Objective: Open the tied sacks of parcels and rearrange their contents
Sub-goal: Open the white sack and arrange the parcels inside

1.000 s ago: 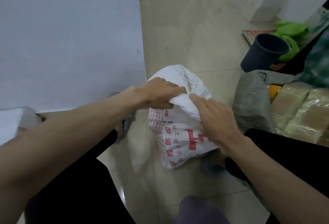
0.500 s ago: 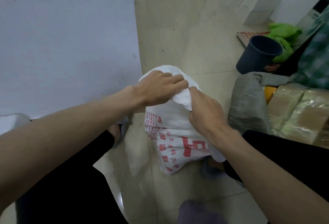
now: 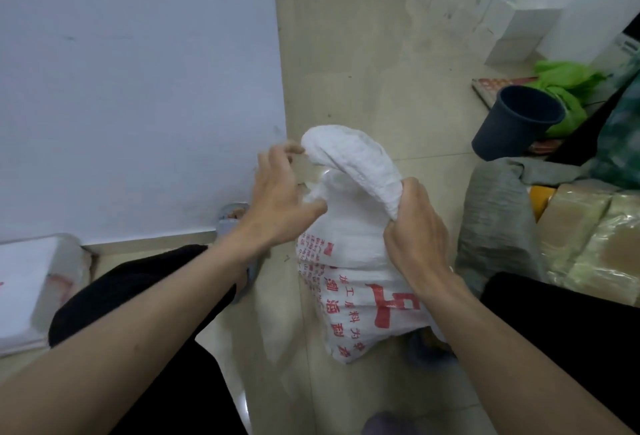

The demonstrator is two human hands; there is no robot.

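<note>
Pale tiled floor [image 3: 363,64] fills the middle of the view; a large white panel [image 3: 138,88] lies flat on the left, white boxes [image 3: 485,12] line the far right wall.

White woven sack [image 3: 360,254] with red printed characters stands upright on the floor between the person's knees, just right of the panel's edge. Its neck [image 3: 349,157] is gathered into a thick twisted roll that arches up and over to the left.

Right hand [image 3: 415,230]: fingers curled round the lower end of the twisted neck, gripping it against the sack's shoulder.

Left hand [image 3: 277,195]: fingers spread and loosely bent, thumb resting on the sack body, fingertips beside the free end of the roll. Whether they pinch a tie or cord there cannot be told; the frame is blurred at that spot.

Right of the sack: grey sack [image 3: 495,223], touching or nearly so, then tape-wrapped brown parcels [image 3: 585,240]. Farther back, a dark blue bin [image 3: 512,123] tilted, with a green bag [image 3: 568,85] behind it. Near left corner holds another white sack [image 3: 31,289], lying flat.
</note>
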